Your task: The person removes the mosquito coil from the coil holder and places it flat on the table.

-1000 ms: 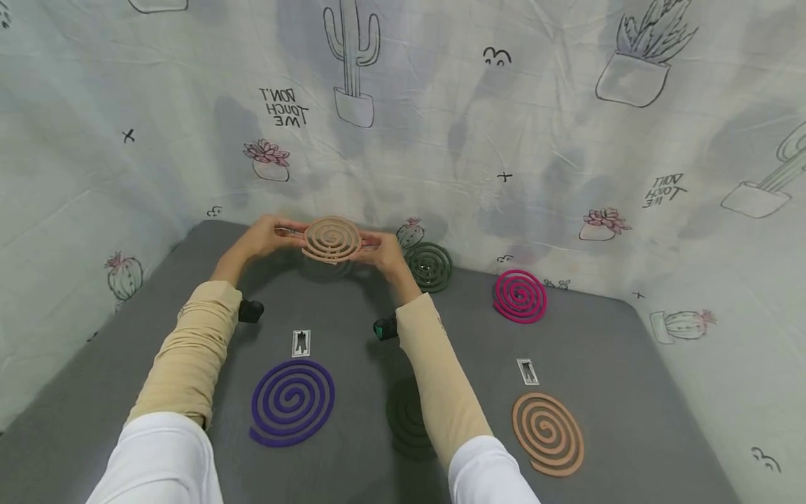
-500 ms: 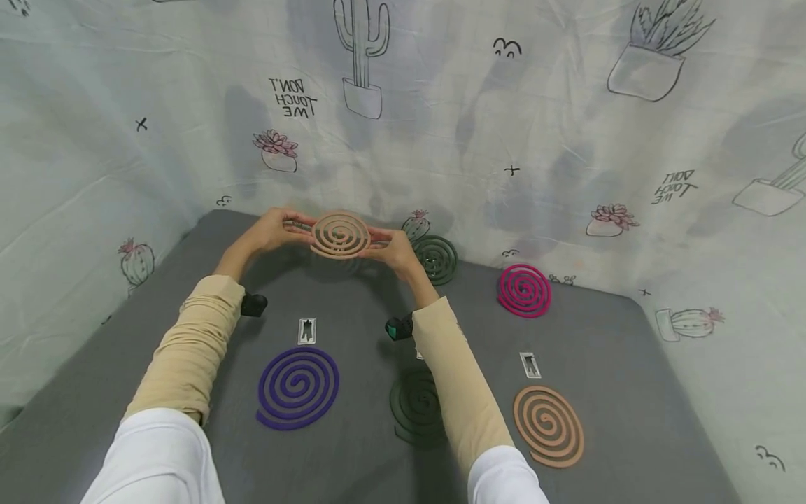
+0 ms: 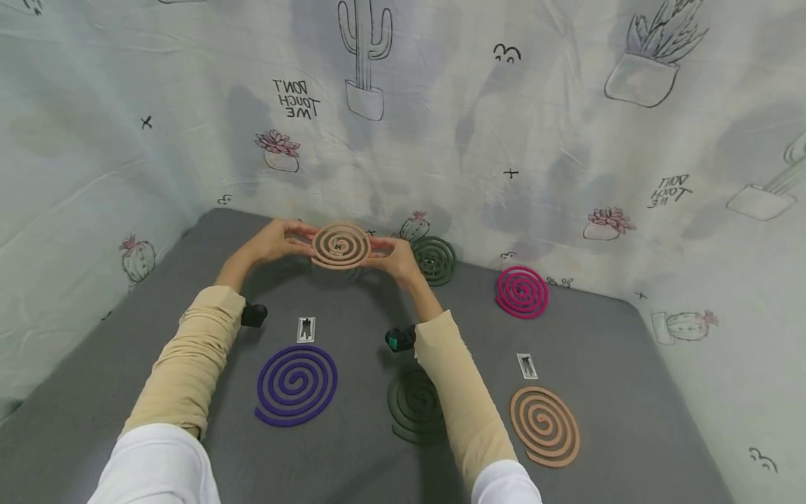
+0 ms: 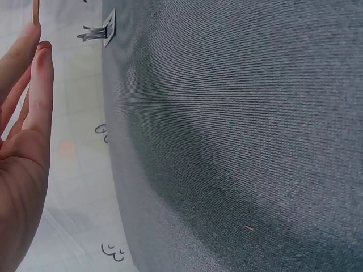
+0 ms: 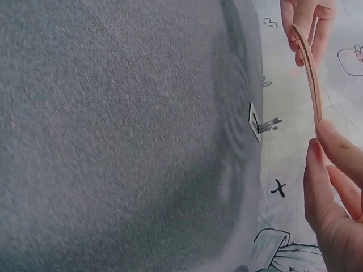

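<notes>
At the far left of the table, my left hand point(image 3: 272, 241) and right hand point(image 3: 398, 260) pinch opposite edges of a tan mosquito coil point(image 3: 341, 254), held level above the tabletop. In the right wrist view the coil point(image 5: 312, 79) shows edge-on and slightly bowed, thumb and fingers on its rim. Below it a metal coil stand point(image 5: 256, 122) sits on the table with its prong raised, apart from the coil. Only the coil's edge point(image 4: 36, 11) shows in the left wrist view, near the fingertips, with the stand point(image 4: 109, 29) beyond.
A dark green coil point(image 3: 432, 260) and a pink coil point(image 3: 522, 292) sit along the back. Nearer lie a purple coil point(image 3: 296, 385), another dark green coil point(image 3: 412, 409) partly under my right forearm, and an orange-tan coil point(image 3: 544, 427). Flat metal stands point(image 3: 306, 329) lie on the grey table.
Both hands have lowered the tan coil slightly towards the table, keeping their pinch on its edges. The head view has shifted a little. The other coils stay in place.
</notes>
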Motion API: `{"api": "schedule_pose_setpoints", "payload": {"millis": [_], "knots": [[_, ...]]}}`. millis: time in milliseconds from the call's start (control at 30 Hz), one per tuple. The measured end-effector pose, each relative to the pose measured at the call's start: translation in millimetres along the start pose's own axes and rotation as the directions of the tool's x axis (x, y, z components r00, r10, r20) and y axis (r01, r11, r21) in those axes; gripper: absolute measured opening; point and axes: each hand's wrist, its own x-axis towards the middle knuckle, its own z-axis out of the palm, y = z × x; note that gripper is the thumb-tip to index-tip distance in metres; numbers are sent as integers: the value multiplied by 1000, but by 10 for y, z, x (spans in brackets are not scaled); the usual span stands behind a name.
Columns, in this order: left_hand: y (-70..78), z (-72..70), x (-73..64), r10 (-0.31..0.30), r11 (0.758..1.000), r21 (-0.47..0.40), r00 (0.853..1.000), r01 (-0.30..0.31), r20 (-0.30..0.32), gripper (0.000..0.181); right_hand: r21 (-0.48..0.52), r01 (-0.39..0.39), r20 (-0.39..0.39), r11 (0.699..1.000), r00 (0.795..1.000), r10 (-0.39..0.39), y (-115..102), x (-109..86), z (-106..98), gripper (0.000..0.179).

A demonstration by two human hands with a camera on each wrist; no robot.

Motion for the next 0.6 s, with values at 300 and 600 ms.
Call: {"api": "schedule_pose_setpoints", "payload": {"millis": [300, 600], "knots": [[29, 30, -73, 13, 999, 45, 1000, -11, -27, 52, 41, -4, -21, 999, 1000, 4, 47, -33, 51, 57], [-10, 55, -138, 3, 999, 43, 999, -2, -34, 55, -25, 1, -56, 1000, 998, -3, 69, -56, 120, 58]]}}
